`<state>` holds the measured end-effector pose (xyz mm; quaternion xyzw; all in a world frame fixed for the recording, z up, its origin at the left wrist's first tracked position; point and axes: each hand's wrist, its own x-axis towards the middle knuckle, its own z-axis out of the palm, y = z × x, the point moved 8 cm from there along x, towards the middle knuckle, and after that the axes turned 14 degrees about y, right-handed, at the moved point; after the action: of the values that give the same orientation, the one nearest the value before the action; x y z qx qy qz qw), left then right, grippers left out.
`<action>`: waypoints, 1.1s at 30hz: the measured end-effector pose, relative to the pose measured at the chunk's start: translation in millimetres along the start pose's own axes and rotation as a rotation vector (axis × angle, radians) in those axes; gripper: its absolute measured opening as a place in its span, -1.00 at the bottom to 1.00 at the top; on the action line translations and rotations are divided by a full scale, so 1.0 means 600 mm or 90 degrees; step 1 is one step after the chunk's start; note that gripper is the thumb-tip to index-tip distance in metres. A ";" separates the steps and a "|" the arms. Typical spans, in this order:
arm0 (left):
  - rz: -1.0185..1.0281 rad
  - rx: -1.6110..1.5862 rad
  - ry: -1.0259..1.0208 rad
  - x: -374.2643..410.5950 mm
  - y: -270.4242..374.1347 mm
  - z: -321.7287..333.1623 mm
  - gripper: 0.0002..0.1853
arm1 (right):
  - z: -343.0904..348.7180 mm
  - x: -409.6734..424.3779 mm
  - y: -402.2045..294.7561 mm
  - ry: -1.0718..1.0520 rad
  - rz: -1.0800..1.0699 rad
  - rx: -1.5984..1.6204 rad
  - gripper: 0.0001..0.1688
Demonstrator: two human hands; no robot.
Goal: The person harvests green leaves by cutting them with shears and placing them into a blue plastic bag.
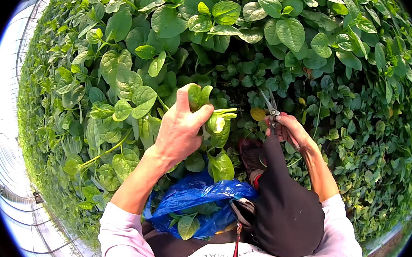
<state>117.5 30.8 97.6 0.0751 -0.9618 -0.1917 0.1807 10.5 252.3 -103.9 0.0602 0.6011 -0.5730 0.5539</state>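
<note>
My left hand (180,127) is closed around a bunch of leafy green stems (222,127), whose cut ends point right while some leaves hang below. My right hand (290,130) grips a pair of small pruning snips (272,110) beside my knee. Their blades point up and away from me and stand slightly apart. Below my left hand, a blue plastic bag (200,193) gapes at my waist with several picked leaves (188,226) in it. Dense broad-leaved plants (144,100) surround both hands.
Lower, shaded plants (341,124) spread on the right. My shoe (250,154) stands among the foliage beneath my bent leg (286,209). A red-edged strap (235,249) hangs at my waist. Pale sheeting with curved ribs (18,203) runs along the left.
</note>
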 end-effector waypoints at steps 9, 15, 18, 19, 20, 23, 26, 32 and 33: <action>0.023 0.168 -0.786 -0.142 0.071 0.271 -0.74 | 0.049 -0.003 -0.013 -0.037 -0.010 -0.112 -0.49; -0.049 0.224 -0.817 -0.297 0.006 0.204 -0.64 | 0.119 -0.002 0.049 -0.262 0.018 -0.372 -0.53; -0.092 0.228 -0.663 -0.338 -0.005 0.174 -0.67 | 0.182 -0.014 0.055 -0.386 0.067 -0.571 -0.52; -0.113 0.234 -0.623 -0.341 -0.006 0.169 -0.69 | 0.192 -0.005 0.073 -0.406 0.083 -0.637 -0.53; -0.133 0.240 -0.584 -0.342 -0.009 0.165 -0.70 | 0.204 0.002 0.087 -0.402 0.107 -0.637 -0.54; -0.180 0.217 -0.513 -0.325 -0.003 0.159 -0.71 | 0.222 0.023 0.125 -0.387 0.167 -0.604 -0.56; -0.078 0.281 -0.479 -0.313 -0.009 0.166 -0.55 | 0.240 0.031 0.148 -0.367 0.198 -0.513 -0.58; -0.192 0.193 -0.466 -0.326 -0.053 0.182 -0.38 | 0.272 0.047 0.151 -0.318 0.153 -0.504 -0.57; -0.209 0.167 -0.464 -0.330 -0.055 0.182 -0.36 | 0.275 0.046 0.149 -0.303 0.144 -0.497 -0.58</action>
<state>261.5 80.2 -72.8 0.1772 -0.9541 -0.1081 -0.2157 161.7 142.2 -135.5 -0.2207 0.6174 -0.2378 0.7167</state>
